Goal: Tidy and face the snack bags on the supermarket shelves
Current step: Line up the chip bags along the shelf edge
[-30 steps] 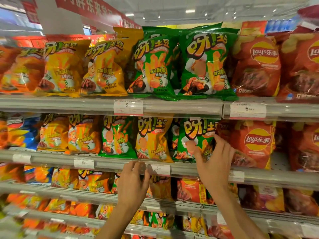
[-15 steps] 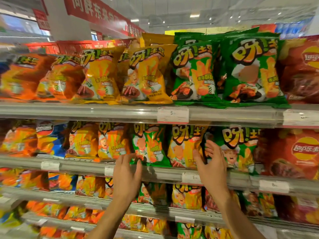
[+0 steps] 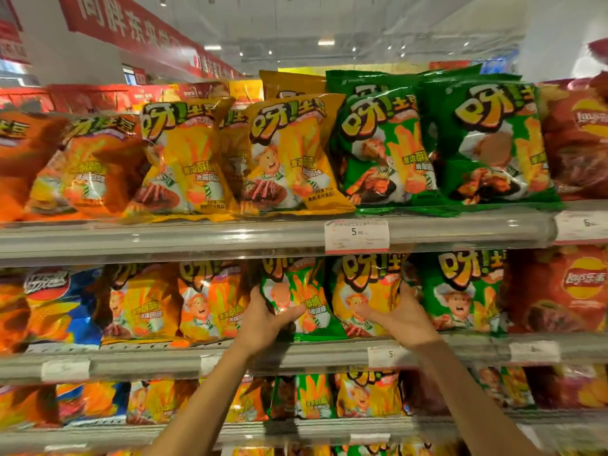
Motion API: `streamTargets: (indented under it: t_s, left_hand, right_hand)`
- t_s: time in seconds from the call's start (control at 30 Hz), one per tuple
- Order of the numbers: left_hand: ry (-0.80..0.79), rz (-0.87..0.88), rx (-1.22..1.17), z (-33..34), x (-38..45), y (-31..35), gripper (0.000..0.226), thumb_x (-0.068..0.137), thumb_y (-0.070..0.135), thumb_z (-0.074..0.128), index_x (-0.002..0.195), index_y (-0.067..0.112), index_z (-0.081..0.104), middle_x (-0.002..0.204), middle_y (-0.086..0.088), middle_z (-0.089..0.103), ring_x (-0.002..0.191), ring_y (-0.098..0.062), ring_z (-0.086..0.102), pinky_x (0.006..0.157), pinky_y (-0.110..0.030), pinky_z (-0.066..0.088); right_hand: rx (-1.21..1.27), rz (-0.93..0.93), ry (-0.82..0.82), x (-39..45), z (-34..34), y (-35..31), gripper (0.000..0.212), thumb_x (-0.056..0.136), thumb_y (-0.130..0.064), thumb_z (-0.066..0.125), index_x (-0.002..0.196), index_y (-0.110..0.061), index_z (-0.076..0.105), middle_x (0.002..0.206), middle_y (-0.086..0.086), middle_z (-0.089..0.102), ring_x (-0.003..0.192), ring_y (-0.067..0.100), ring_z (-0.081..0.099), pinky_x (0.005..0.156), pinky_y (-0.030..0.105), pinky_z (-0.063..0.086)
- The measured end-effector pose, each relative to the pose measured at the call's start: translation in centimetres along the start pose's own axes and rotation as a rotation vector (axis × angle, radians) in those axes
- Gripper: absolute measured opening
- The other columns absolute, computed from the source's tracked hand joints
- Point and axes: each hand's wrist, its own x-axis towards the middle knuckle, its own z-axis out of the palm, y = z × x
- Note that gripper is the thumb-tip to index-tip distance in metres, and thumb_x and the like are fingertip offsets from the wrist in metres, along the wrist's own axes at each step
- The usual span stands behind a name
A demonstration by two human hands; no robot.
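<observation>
Currently, step in hand: squaring up two neighbouring snack bags on the middle shelf, at lower centre of the frame.
Green bag: the glossy green foil crisp bag point(image 3: 296, 301) stands tilted, its front turned slightly aside.
Left hand: the left hand point(image 3: 265, 319) grips the green bag's lower left edge, fingers behind it and thumb across its front, probably to swing it face-out.
Yellow bag: the yellow foil crisp bag point(image 3: 363, 296) stands just right of the green one, touching it.
Right hand: the right hand point(image 3: 399, 319) cups the yellow bag's lower right side, fingers loosely curved round it, steadying it.
Edges: both bags sit just behind the grey metal shelf lip point(image 3: 296, 355).
Room: neighbours press close on both sides; free space lies only forward, toward the person.
</observation>
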Motion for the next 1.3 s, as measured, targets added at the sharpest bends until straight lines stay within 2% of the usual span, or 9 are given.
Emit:
streamTargets:
  t_s: [0.17, 0.27, 0.4, 0.57, 0.7, 0.87, 1.0, 1.1, 1.3]
  left_hand:
    - [-0.188, -0.059, 0.02, -1.2, 1.9, -0.1, 0.066, 0.065, 0.047, 0.087, 0.115, 0.021, 0.053, 0.109, 0.011, 0.063, 0.097, 0.001, 0.064, 0.074, -0.006, 0.044]
    - [-0.203, -0.084, 0.036, -1.4, 2.4, -0.1, 0.081, 0.058, 0.052, 0.087, 0.123, 0.014, 0.058, 0.116, -0.001, 0.068, 0.112, -0.017, 0.063, 0.093, -0.025, 0.049]
    - [-0.146, -0.048, -0.003, -1.7, 1.8, 0.2, 0.07, 0.056, 0.05, 0.088, 0.113, 0.016, 0.065, 0.105, -0.001, 0.074, 0.102, -0.018, 0.068, 0.084, -0.021, 0.052]
    - [-0.085, -0.031, -0.128, -2.2, 0.7, 1.0, 0.057, 0.056, 0.036, 0.091, 0.105, 0.02, 0.066, 0.097, 0.001, 0.077, 0.095, -0.016, 0.072, 0.087, -0.032, 0.057]
    - [-0.047, -0.064, -0.186, -2.3, 0.0, 1.5, 0.074, 0.054, 0.032, 0.092, 0.118, 0.017, 0.06, 0.106, -0.003, 0.074, 0.099, -0.018, 0.071, 0.087, -0.031, 0.056]
    - [-0.002, -0.072, -0.154, -1.2, -0.5, 1.5, 0.082, 0.054, 0.028, 0.094, 0.124, 0.013, 0.054, 0.11, -0.004, 0.07, 0.102, -0.02, 0.067, 0.086, -0.031, 0.055]
    - [0.093, -0.061, -0.136, 0.8, -0.7, 1.8, 0.094, 0.056, 0.028, 0.095, 0.133, 0.008, 0.046, 0.122, -0.01, 0.063, 0.113, -0.029, 0.061, 0.101, -0.047, 0.05]
    - [0.091, -0.042, -0.168, 2.8, -0.7, 2.6, 0.094, 0.049, 0.038, 0.095, 0.127, 0.013, 0.049, 0.118, -0.005, 0.064, 0.108, -0.024, 0.063, 0.097, -0.044, 0.053]
    - [0.035, 0.054, -0.136, 7.8, -0.6, 4.9, 0.058, 0.049, 0.039, 0.094, 0.097, 0.025, 0.063, 0.087, 0.01, 0.076, 0.079, -0.008, 0.073, 0.065, -0.022, 0.058]
  right_hand:
    - [0.025, -0.025, -0.068, 0.8, 0.0, 0.2, 0.111, 0.038, -0.079, 0.086, 0.135, -0.043, 0.048, 0.116, -0.029, 0.069, 0.111, -0.005, 0.063, 0.098, 0.027, 0.048]
    - [0.035, -0.034, -0.051, 0.9, 0.0, 0.1, 0.1, 0.043, -0.074, 0.089, 0.131, -0.049, 0.049, 0.111, -0.036, 0.068, 0.101, -0.016, 0.062, 0.089, 0.02, 0.047]
    - [0.021, -0.085, -0.023, 0.5, -0.3, -0.4, 0.075, 0.053, -0.063, 0.091, 0.118, -0.05, 0.055, 0.102, -0.039, 0.068, 0.094, -0.018, 0.063, 0.077, 0.011, 0.045]
    - [-0.046, -0.12, 0.037, 0.1, -1.6, -1.8, 0.068, 0.051, -0.07, 0.086, 0.107, -0.044, 0.058, 0.101, -0.024, 0.072, 0.096, -0.004, 0.066, 0.088, 0.028, 0.053]
    - [-0.049, -0.112, -0.041, -0.6, -3.4, -2.1, 0.079, 0.056, -0.059, 0.091, 0.124, -0.036, 0.058, 0.114, -0.018, 0.072, 0.108, 0.007, 0.067, 0.1, 0.037, 0.053]
    - [-0.054, -0.113, -0.091, -3.5, -4.9, -0.1, 0.064, 0.069, -0.042, 0.092, 0.125, -0.035, 0.061, 0.113, -0.022, 0.073, 0.11, 0.001, 0.065, 0.096, 0.024, 0.05]
    - [-0.017, -0.089, -0.1, -5.8, -6.2, 1.7, 0.056, 0.071, -0.034, 0.092, 0.107, -0.047, 0.052, 0.092, -0.047, 0.063, 0.088, -0.025, 0.059, 0.063, -0.006, 0.04]
    - [-0.003, -0.016, -0.07, -7.4, -7.6, 2.9, 0.052, 0.065, -0.044, 0.094, 0.096, -0.047, 0.052, 0.079, -0.044, 0.064, 0.072, -0.02, 0.062, 0.05, -0.001, 0.042]
    - [0.015, -0.051, -0.016, -10.2, -11.2, 5.0, 0.066, 0.058, -0.061, 0.089, 0.112, -0.035, 0.063, 0.095, -0.02, 0.075, 0.085, -0.003, 0.071, 0.068, 0.017, 0.054]
